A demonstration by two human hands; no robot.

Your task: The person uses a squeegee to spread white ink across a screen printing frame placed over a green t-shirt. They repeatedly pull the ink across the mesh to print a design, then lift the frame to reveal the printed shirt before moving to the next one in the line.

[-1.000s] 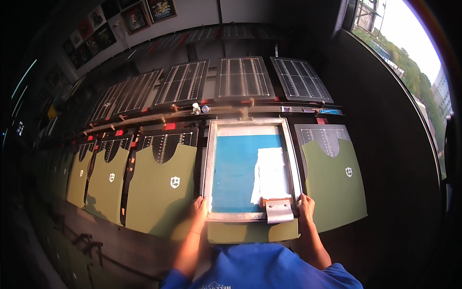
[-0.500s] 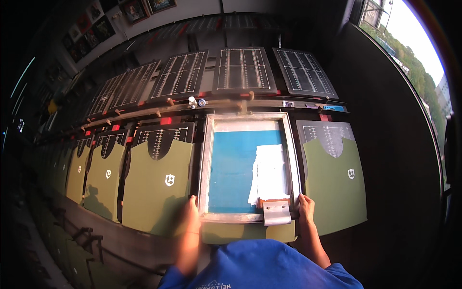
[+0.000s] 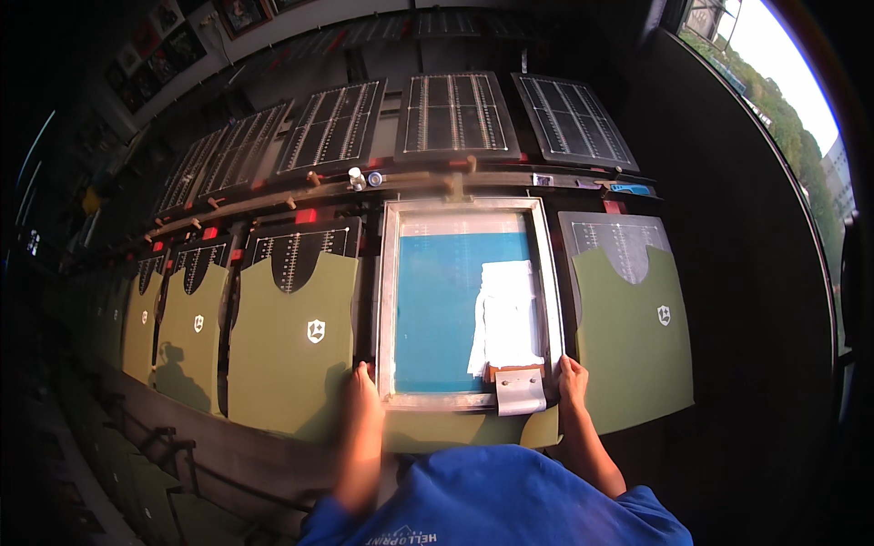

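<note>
Visibly one screen frame (image 3: 466, 305), two hands (image 3: 361, 387) (image 3: 572, 380)

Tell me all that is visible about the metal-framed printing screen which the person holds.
The printing screen is a rectangular frame of pale metal around a blue mesh with a white patch on its right half. It lies flat over an olive green garment. A squeegee rests at its near right corner. The left hand grips its near left corner, the right hand its near right edge.
</note>
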